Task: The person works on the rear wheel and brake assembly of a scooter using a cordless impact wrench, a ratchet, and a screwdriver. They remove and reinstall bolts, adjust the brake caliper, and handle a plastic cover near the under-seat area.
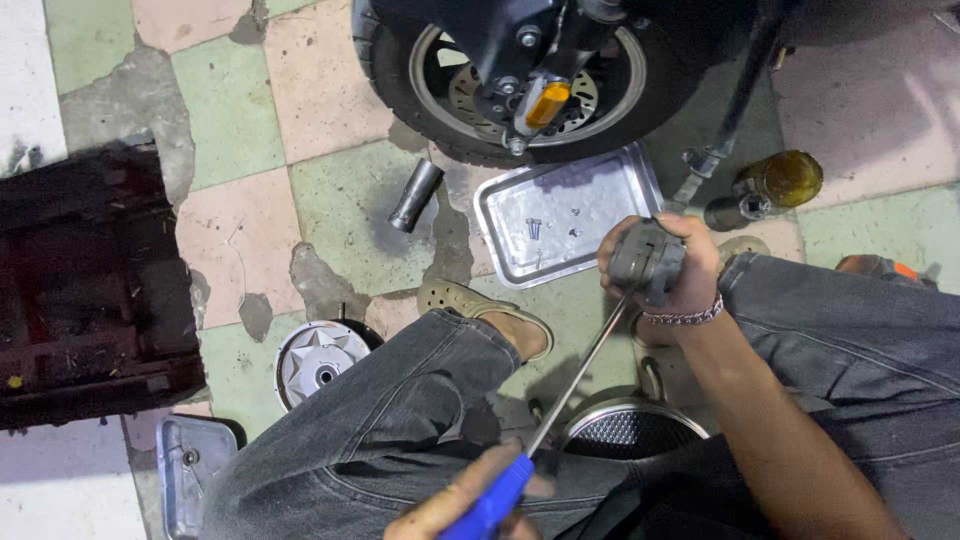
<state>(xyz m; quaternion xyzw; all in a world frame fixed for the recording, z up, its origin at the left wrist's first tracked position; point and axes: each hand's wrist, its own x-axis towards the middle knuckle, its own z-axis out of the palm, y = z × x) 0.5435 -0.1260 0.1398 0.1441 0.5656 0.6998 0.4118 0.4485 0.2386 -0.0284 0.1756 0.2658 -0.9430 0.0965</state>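
While right hand (672, 262) grips part (645, 262), screwdriver (560, 405) touching

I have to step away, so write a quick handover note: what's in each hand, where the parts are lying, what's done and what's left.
Right hand: closed around a small dark grey metal part, held above the knees.
Left hand: gripping the blue handle of a long screwdriver; its tip is at the grey part.
Parts: shallow silver metal tray on the tiled floor by the scooter's front wheel, with a few small screws in it. A short dark metal tube lies left of the tray; a round silver finned cover lies near the left knee.
Done: some screws are out and in the tray.
Left: the grey part is not yet set down; what remains on it cannot be told.
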